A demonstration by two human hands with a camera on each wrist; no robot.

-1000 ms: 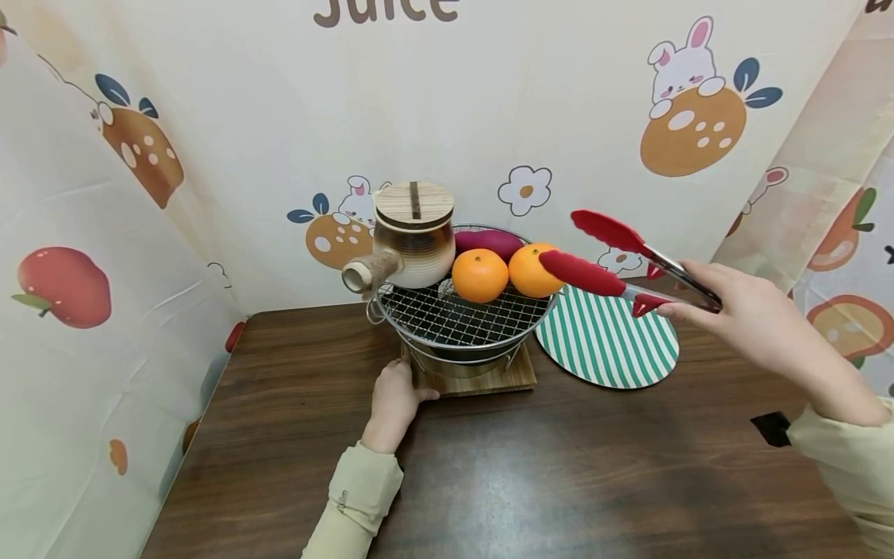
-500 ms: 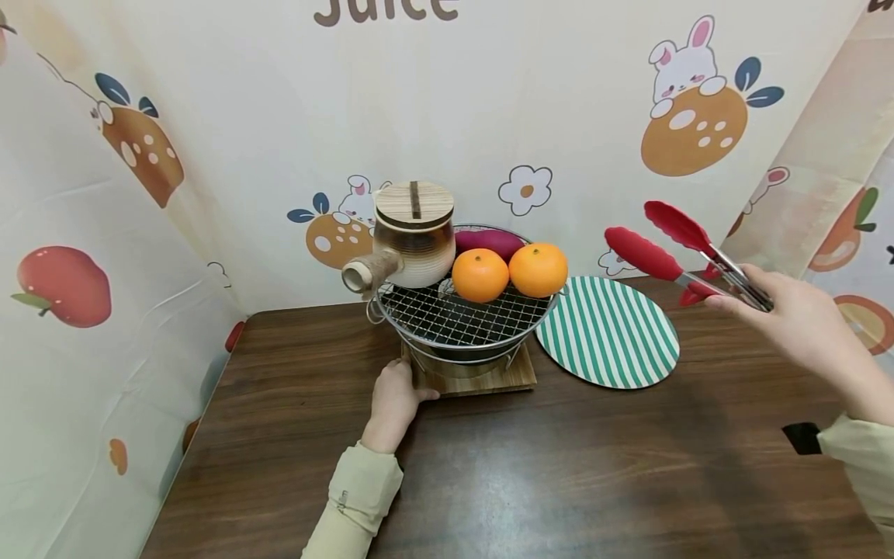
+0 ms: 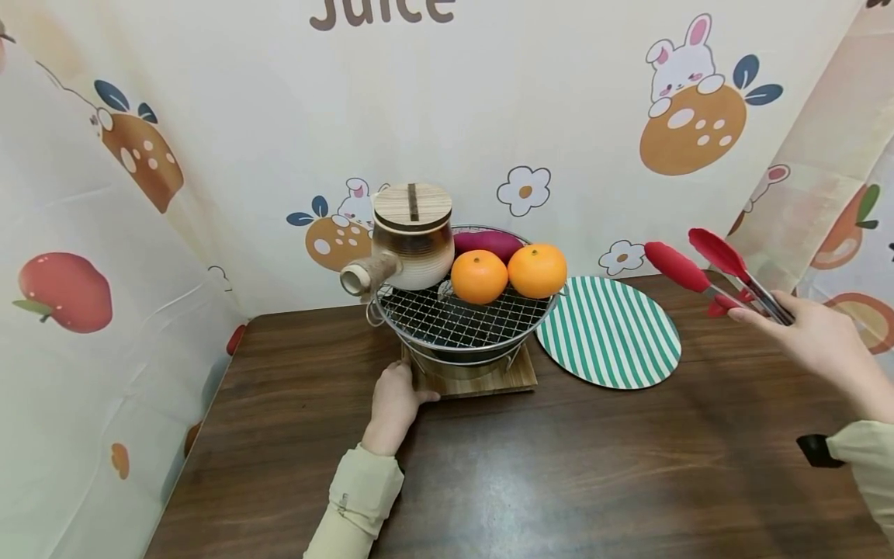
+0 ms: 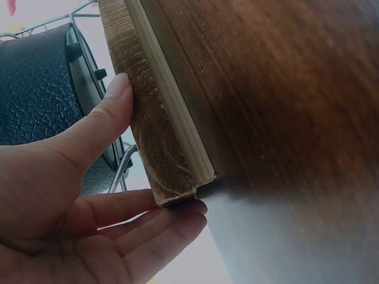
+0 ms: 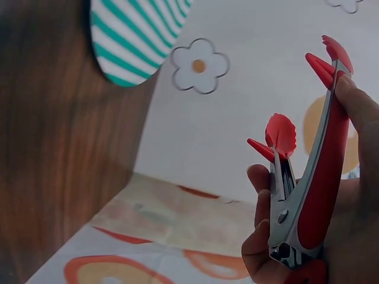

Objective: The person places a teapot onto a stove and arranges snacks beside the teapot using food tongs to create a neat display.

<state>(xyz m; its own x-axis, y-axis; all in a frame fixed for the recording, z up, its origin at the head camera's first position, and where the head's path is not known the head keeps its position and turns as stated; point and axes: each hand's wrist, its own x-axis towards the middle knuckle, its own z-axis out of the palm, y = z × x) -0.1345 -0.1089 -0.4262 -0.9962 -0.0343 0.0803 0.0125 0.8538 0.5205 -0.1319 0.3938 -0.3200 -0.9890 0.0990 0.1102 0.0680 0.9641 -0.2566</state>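
My left hand (image 3: 394, 404) grips the front left corner of a square wooden board (image 3: 515, 378), with the thumb along its edge (image 4: 155, 127). On the board stands a round tabletop grill with a wire mesh (image 3: 454, 324). A side-handled pot (image 3: 422, 260) with a wooden lid, two oranges (image 3: 479, 277) (image 3: 538, 271) and a purple sweet potato (image 3: 492, 244) rest on the mesh. My right hand (image 3: 820, 334) holds red-tipped metal tongs (image 3: 676, 266) in the air at the right. The tong arms stand apart with nothing between them.
A round green-and-white striped mat (image 3: 609, 334) lies on the dark wooden table (image 3: 531, 481), right of the grill. A printed cloth backdrop (image 3: 580, 93) rises close behind the grill and along both sides.
My right hand has carried the tongs rightward, away from the right-hand orange and past the striped mat. The left hand has stayed at the board, and the food has not moved.
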